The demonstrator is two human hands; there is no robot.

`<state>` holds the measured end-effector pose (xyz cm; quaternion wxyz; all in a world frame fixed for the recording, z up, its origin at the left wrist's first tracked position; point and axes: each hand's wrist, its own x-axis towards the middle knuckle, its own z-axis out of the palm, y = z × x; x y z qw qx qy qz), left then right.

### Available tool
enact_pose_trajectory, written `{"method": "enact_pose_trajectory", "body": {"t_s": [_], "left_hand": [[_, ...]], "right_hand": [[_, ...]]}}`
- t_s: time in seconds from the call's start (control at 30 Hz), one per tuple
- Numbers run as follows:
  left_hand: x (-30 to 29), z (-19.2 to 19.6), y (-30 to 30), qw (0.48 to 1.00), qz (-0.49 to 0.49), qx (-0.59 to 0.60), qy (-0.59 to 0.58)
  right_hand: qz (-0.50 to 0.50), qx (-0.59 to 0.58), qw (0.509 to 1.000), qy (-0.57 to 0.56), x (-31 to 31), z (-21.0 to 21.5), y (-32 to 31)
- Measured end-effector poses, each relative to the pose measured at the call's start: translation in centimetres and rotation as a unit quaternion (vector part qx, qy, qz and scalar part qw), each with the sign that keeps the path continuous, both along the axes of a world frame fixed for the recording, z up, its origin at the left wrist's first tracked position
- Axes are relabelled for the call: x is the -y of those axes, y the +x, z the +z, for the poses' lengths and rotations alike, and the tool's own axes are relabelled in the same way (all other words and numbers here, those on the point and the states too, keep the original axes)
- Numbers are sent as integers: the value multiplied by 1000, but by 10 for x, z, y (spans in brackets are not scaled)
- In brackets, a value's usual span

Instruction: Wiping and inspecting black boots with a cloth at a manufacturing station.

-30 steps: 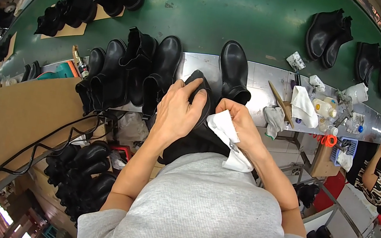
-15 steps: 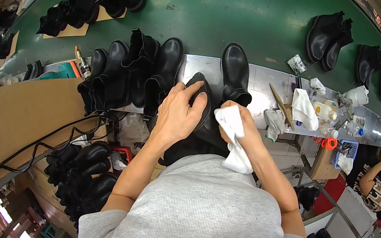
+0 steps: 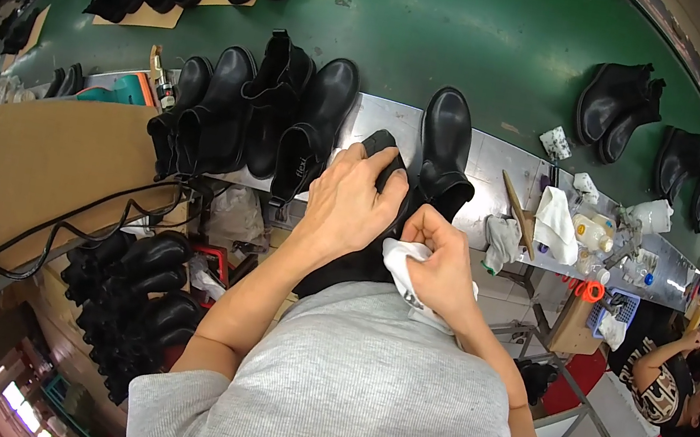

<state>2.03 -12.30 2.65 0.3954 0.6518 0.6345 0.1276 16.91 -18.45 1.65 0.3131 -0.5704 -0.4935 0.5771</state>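
Observation:
My left hand grips a black leather boot at the table's near edge, thumb and fingers spread over its sides. Much of that boot is hidden by the hand. Just to its right, my right hand is closed on a white cloth, which hangs back against my shirt. Beyond my right hand, another black boot lies on the metal strip with its toe pointing away. Left of my left hand a black ankle boot lies beside several more.
A green table carries boots at the far left and a pair at the right. A wooden stick, rags and bottles crowd the right edge. Cardboard and cables flank the left. A co-worker is at the right.
My right hand has moved up beside the boot, and the cloth is now bunched under it rather than hanging over the fingers. My left hand still holds the boot. The view has shifted slightly.

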Motion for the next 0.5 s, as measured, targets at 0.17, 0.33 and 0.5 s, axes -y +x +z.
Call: {"method": "enact_pose_trajectory", "body": {"t_s": [0.17,0.33,0.5], "left_hand": [[0,0,0,1000,-2,-3,4],[1,0,0,1000,4,-10,-6],[-1,2,2,1000,-1,-5,-8]], "right_hand": [[-88,-97,991,-39,-1,-1,-6],[9,58,998,10,-1,8,-6],[-86,-175,972,-130,-9,-6,7]]}}
